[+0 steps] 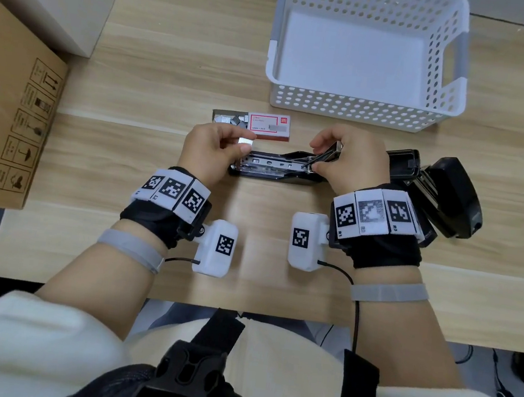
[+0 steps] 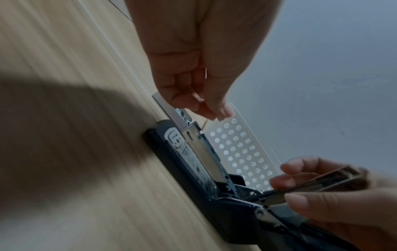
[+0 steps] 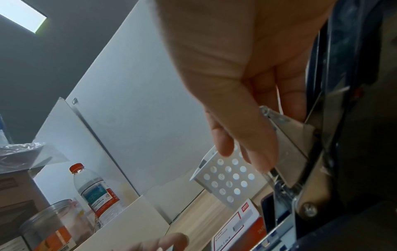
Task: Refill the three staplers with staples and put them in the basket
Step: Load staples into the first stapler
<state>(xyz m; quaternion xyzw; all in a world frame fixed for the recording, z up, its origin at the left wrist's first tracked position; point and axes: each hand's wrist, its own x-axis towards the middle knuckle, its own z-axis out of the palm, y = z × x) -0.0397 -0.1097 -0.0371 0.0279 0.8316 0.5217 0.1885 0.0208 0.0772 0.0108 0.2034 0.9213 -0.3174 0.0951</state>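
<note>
A black stapler (image 1: 270, 168) lies opened flat on the wooden table, its metal staple channel (image 2: 201, 149) facing up. My left hand (image 1: 209, 150) pinches a silver strip of staples (image 1: 245, 142) at the channel's left end; the same strip (image 2: 165, 106) shows in the left wrist view. My right hand (image 1: 346, 159) grips the stapler's raised metal pusher arm (image 3: 287, 141) at the hinge end. Two more black staplers (image 1: 443, 199) lie to the right of that hand. The white perforated basket (image 1: 359, 109) stands behind, with nothing in it.
A red and white staple box (image 1: 269, 126) with its tray of loose staples (image 1: 229, 119) pulled out lies just behind my hands. A cardboard box (image 1: 4, 123) sits at the left. A water bottle (image 3: 94, 188) and a clear jar (image 3: 49, 225) stand off to the left.
</note>
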